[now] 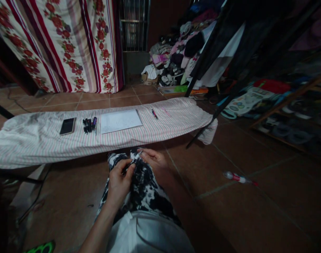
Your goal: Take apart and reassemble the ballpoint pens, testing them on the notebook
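Note:
Over my lap, my left hand [120, 181] and my right hand [154, 159] close together on a slim white pen [137, 155], whose lower end is hidden by my fingers. Beneath them lie my black-and-white patterned trousers [143, 191]. Farther ahead, a long striped cloth-covered board [44, 147] carries a black smartphone [67, 126], a bunch of dark pens [88, 124], a white spiral notepad [120, 121] and a single pen [154, 114]. None of these touch my hands.
A red-and-white pen [239, 177] lies on the tiled floor [229, 218] to my right. Black metal stand legs [202, 130] hold up the board's right end. A heap of clothes [181, 52] and a shoe rack [289, 119] stand beyond, with a floral curtain [63, 45] at the back.

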